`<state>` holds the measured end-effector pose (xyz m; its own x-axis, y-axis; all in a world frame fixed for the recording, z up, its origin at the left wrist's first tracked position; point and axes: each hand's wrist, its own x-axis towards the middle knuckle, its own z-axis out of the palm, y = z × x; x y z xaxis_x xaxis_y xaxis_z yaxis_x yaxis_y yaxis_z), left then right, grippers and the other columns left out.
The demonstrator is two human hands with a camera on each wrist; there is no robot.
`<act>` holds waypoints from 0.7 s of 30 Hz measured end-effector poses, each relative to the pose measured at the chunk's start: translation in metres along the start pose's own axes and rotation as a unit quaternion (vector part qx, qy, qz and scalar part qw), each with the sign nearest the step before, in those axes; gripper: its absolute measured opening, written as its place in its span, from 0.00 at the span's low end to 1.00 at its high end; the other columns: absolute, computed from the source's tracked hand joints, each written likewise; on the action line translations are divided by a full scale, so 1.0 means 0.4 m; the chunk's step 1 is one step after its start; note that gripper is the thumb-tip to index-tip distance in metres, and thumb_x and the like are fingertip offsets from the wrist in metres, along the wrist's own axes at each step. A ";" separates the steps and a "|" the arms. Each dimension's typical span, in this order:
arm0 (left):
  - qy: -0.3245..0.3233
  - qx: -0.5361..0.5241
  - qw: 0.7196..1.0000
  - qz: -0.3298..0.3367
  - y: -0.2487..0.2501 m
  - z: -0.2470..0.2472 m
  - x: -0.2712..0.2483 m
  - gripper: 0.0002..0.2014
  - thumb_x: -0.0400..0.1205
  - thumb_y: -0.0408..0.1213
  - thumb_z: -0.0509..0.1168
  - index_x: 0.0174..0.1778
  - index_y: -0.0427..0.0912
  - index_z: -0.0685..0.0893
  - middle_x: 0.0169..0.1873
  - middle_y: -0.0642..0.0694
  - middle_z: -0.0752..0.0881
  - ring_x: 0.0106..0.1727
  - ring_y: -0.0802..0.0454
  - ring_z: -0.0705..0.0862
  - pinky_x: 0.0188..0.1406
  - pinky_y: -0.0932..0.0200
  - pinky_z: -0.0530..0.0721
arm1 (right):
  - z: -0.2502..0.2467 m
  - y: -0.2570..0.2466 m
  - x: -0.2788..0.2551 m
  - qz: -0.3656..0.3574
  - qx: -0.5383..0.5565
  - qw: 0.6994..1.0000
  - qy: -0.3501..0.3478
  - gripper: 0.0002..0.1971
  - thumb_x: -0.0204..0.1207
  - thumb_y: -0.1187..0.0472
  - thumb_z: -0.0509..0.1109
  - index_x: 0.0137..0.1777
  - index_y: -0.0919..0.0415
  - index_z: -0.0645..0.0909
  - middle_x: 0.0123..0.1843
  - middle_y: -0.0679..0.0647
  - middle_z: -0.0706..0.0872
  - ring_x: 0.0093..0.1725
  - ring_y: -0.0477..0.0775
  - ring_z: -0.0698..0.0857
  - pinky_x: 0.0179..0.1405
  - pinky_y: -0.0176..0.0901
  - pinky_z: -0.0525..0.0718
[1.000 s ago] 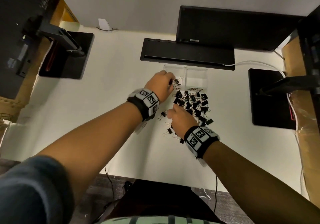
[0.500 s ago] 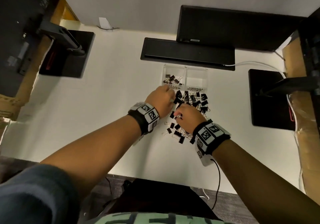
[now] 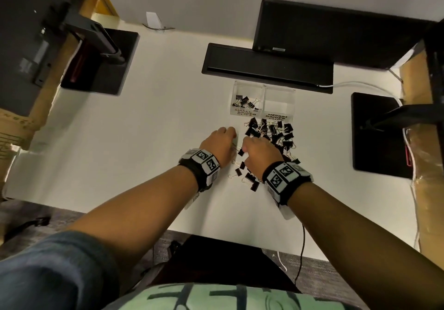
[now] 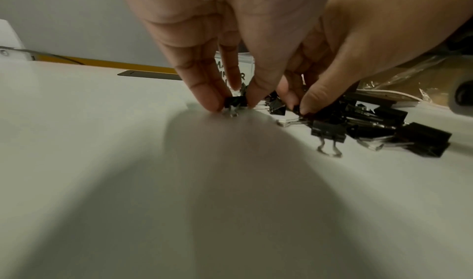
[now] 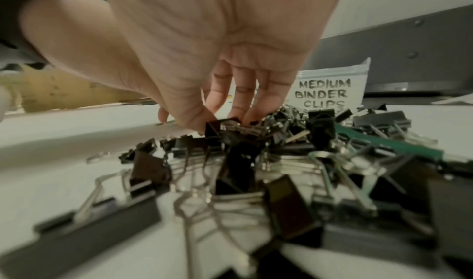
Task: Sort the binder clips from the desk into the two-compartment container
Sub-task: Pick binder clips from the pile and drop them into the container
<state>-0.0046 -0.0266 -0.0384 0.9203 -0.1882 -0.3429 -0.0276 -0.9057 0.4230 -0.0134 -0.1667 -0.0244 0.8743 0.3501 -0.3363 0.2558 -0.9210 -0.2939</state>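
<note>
A clear two-compartment container stands behind a pile of black binder clips. Its left compartment, labelled small, holds several clips; the right one, labelled medium, shows none. My left hand is down on the desk at the pile's left edge, thumb and fingers pinching a small black clip. My right hand is beside it over the pile, thumb and fingertips closed on a black clip. The left wrist view shows both hands almost touching.
A black bar and a monitor lie right behind the container. Black stand bases sit at the left and right. A white cable runs at the back right. Loose clips lie toward the desk's front edge.
My left hand came back from over the small compartment to the desk and took hold of a small clip. My right hand shifted a little up into the pile's left side.
</note>
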 end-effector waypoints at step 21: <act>-0.101 0.023 0.987 0.122 0.020 0.009 -0.075 0.16 0.81 0.37 0.58 0.65 0.50 0.77 0.56 0.47 0.78 0.52 0.49 0.81 0.43 0.59 0.77 | -0.051 0.073 -0.091 0.212 0.532 0.820 -0.008 0.05 0.76 0.59 0.67 0.42 0.60 0.82 0.31 0.48 0.77 0.30 0.47 0.73 0.33 0.41 0.75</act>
<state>-0.0338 -0.0298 -0.0279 0.7878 -0.4700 -0.3982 -0.2600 -0.8397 0.4768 -0.0294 -0.2100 -0.0024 0.7831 0.0472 -0.6202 -0.5826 -0.2933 -0.7580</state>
